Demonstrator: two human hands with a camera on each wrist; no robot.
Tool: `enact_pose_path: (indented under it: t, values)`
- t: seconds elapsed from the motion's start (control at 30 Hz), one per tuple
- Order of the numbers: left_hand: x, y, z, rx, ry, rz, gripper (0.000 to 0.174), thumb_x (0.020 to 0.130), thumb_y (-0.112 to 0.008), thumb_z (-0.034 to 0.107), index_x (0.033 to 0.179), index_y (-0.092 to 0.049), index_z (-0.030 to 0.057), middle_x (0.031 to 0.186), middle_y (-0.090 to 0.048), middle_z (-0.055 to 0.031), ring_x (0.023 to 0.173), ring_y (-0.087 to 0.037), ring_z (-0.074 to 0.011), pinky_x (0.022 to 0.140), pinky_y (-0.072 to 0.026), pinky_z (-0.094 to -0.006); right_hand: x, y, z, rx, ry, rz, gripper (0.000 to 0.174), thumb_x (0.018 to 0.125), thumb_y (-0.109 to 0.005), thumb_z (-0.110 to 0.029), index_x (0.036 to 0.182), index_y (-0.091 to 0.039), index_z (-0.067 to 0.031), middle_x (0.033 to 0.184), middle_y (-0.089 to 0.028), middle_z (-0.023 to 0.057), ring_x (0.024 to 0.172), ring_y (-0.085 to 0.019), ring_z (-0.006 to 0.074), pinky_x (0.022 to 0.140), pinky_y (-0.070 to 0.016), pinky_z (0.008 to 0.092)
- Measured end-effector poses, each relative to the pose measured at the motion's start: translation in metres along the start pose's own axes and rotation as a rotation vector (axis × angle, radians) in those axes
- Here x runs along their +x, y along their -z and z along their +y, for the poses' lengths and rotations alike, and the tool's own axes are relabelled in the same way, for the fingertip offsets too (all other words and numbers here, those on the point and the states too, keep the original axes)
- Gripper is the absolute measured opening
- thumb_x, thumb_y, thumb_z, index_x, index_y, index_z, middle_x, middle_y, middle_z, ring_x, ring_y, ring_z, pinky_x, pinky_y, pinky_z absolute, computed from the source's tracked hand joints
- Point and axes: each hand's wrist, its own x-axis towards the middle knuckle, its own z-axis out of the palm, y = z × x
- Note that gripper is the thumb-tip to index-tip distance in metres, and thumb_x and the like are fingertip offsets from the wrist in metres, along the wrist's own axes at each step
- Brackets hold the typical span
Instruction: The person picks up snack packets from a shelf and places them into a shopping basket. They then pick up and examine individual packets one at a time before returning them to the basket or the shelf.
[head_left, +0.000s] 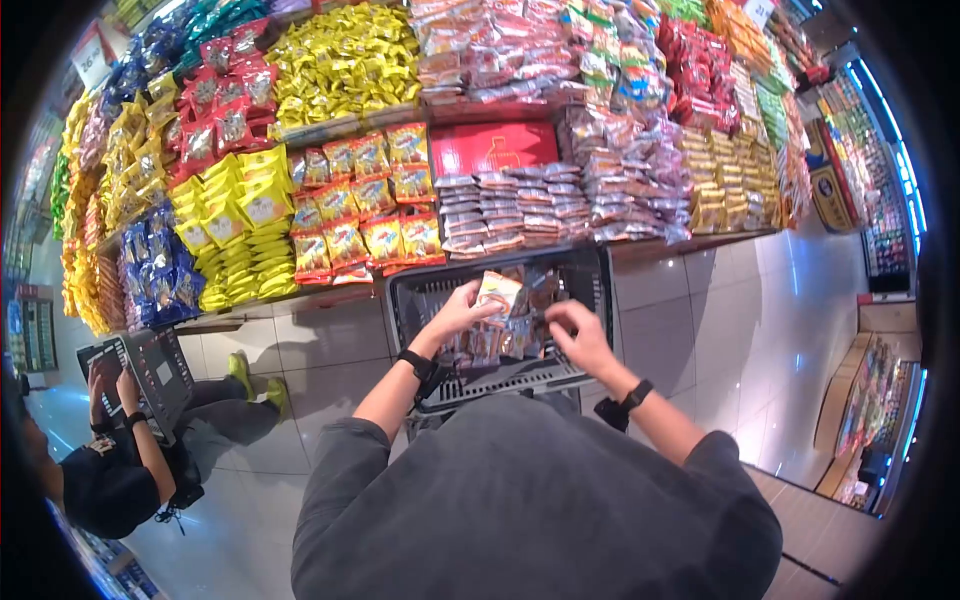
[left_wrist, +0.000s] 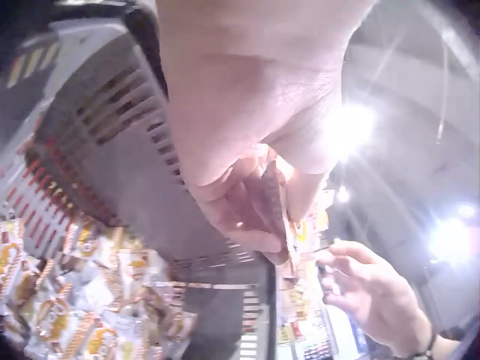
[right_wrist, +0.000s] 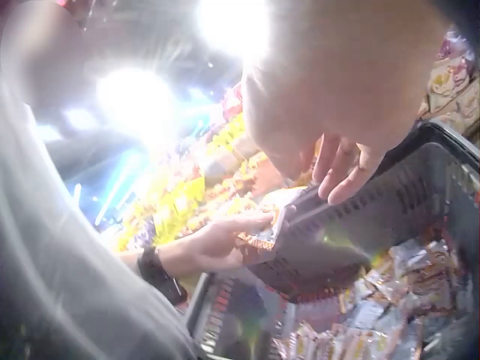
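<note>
My left hand (head_left: 462, 312) pinches a small snack packet (head_left: 500, 290), white and orange on its front, between thumb and fingers, held up over the black shopping basket (head_left: 400, 300). Seen from the left wrist, the packet (left_wrist: 277, 206) is edge-on. My right hand (head_left: 580, 338) is a short way to the right of it, fingers loosely bent, with nothing showing in them. From the right wrist, those fingers (right_wrist: 341, 169) hang above the basket rim, close to the held packet (right_wrist: 271, 217). Several similar packets (right_wrist: 401, 277) lie in the basket's bottom.
Beyond the basket stands a tiered display of bagged sweets, with red-and-yellow bags (head_left: 370, 195), silvery packets (head_left: 515, 210) and a red box panel (head_left: 495, 148). On the left, another person (head_left: 110, 480) holds a dark basket (head_left: 155, 375). Shelves (head_left: 870, 420) line the right side.
</note>
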Motion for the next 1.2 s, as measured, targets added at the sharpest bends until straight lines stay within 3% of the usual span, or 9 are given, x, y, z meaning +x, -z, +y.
enact_pose_path:
  t: [0.07,0.33,0.47,0.77,0.8,0.87,1.0,1.07,1.2]
  values:
    - [-0.026,-0.031,0.067,-0.081,0.0,-0.122,0.05,0.096,-0.076,0.014,0.138,-0.052,0.0005,0.126,-0.068,-0.0062,0.113,-0.065,-0.0111,0.094,-0.0566,-0.0298,0.019,0.006,-0.037,0.207,-0.141,-0.019,0.024,0.094,-0.074,-0.009,0.115,-0.066,-0.0014,0.117,-0.062,0.0073,0.097,-0.065,0.0131,0.077,-0.0555,0.027]
    - [-0.066,-0.072,0.12,0.056,-0.177,-0.189,0.043,0.102,-0.067,0.012,0.139,-0.048,0.0006,0.121,-0.068,-0.0109,0.106,-0.07,-0.0155,0.079,-0.0644,-0.033,0.042,0.026,-0.102,0.365,-0.236,-0.272,0.022,0.096,-0.077,-0.016,0.104,-0.066,0.0009,0.089,-0.071,0.0024,0.079,-0.065,0.007,0.066,-0.0539,0.0237]
    - [-0.077,-0.076,0.127,0.031,-0.092,-0.097,0.032,0.11,-0.054,0.027,0.123,-0.058,-0.0023,0.106,-0.072,-0.0106,0.09,-0.073,-0.0156,0.072,-0.0655,-0.0327,0.04,0.027,-0.109,0.408,-0.225,-0.239,0.018,0.096,-0.076,-0.014,0.099,-0.065,-0.0011,0.09,-0.071,0.0029,0.079,-0.067,0.0061,0.063,-0.0562,0.0241]
    - [-0.082,-0.088,0.129,-0.004,-0.296,0.247,0.025,0.098,-0.073,0.012,0.115,-0.062,-0.0022,0.105,-0.071,-0.0048,0.094,-0.068,-0.01,0.08,-0.0645,-0.0301,0.037,0.012,-0.095,0.711,-0.326,-0.151,0.017,0.097,-0.075,-0.012,0.096,-0.06,-0.0046,0.092,-0.07,0.0039,0.083,-0.068,0.0105,0.075,-0.0595,0.0288]
    - [-0.082,-0.094,0.136,0.023,-0.319,0.325,0.02,0.097,-0.073,0.011,0.109,-0.064,-0.0013,0.098,-0.072,-0.0057,0.09,-0.067,-0.0077,0.073,-0.0623,-0.0306,0.04,0.011,-0.097,0.689,-0.339,-0.193,0.019,0.096,-0.076,-0.012,0.099,-0.059,-0.0037,0.091,-0.07,0.0045,0.082,-0.069,0.0114,0.076,-0.0587,0.0283]
    - [-0.088,-0.088,0.152,0.743,-0.312,0.412,0.017,0.092,-0.074,0.009,0.103,-0.065,-0.0014,0.089,-0.068,-0.011,0.079,-0.069,-0.0152,0.066,-0.0568,-0.0359,0.04,0.014,-0.104,0.27,-0.023,-0.067,0.036,0.087,-0.079,-0.006,0.114,-0.055,-0.0024,0.11,-0.067,0.0094,0.102,-0.068,0.0178,0.086,-0.0553,0.0328]
    - [-0.085,-0.078,0.152,0.864,-0.571,0.262,0.019,0.085,-0.075,0.008,0.1,-0.066,-0.0011,0.085,-0.064,-0.0166,0.074,-0.068,-0.0295,0.064,-0.0517,-0.0422,0.062,0.027,-0.147,-0.369,0.566,-0.298,0.048,0.075,-0.075,-0.004,0.12,-0.059,-0.0016,0.11,-0.063,0.0162,0.109,-0.061,0.0353,0.091,-0.052,0.0425]
    - [-0.086,-0.077,0.158,0.871,-0.599,0.123,0.02,0.083,-0.075,0.006,0.1,-0.066,-0.0009,0.087,-0.064,-0.0174,0.076,-0.065,-0.0377,0.066,-0.053,-0.0421,0.07,0.02,-0.14,-0.462,0.622,-0.375,0.037,0.075,-0.072,-0.004,0.11,-0.061,-0.0013,0.104,-0.065,0.0173,0.102,-0.062,0.0386,0.087,-0.0529,0.0452]
    - [-0.084,-0.062,0.162,0.95,-0.619,0.296,0.027,0.085,-0.077,0.008,0.109,-0.069,0.0018,0.089,-0.067,-0.0143,0.078,-0.069,-0.0303,0.067,-0.0558,-0.0377,0.099,0.007,-0.132,-0.508,0.525,-0.513,0.025,0.076,-0.069,-0.001,0.098,-0.059,0.0004,0.09,-0.065,0.0202,0.091,-0.065,0.0423,0.079,-0.0529,0.0471]
